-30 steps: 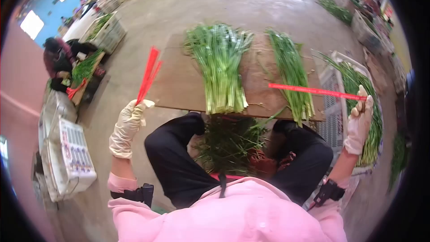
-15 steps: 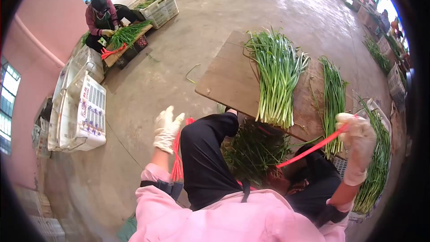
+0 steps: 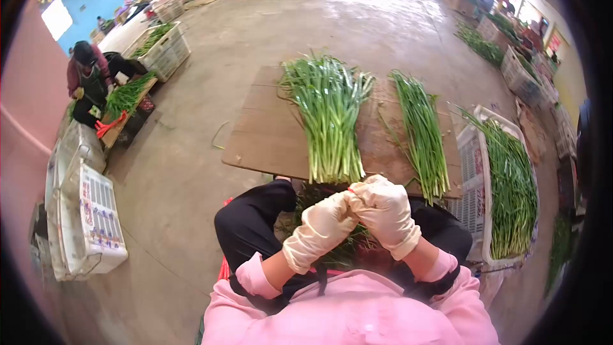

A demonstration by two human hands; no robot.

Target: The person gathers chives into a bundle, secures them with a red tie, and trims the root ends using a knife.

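My left hand (image 3: 322, 227) and my right hand (image 3: 385, 212), both in pale gloves, meet at the near edge of the brown board (image 3: 267, 134). Their fingers are closed and touching. A small bit of red band (image 3: 352, 191) shows between them; the rest of it is hidden. Just beyond my hands lies a large bundle of green stalks (image 3: 332, 121), pale ends toward me. A thinner bundle (image 3: 421, 134) rests to its right on the board.
At right, a white crate (image 3: 472, 188) holds more long greens (image 3: 509, 185). White crates (image 3: 102, 217) stand at left. A person (image 3: 89, 80) sits at upper left beside a board with greens. Loose greens lie under my board. Other people are far off at upper right.
My left hand, open before, has come right and closed. My right hand, which held the stretched-out red band, has moved left to meet it. The view has shifted toward the right.
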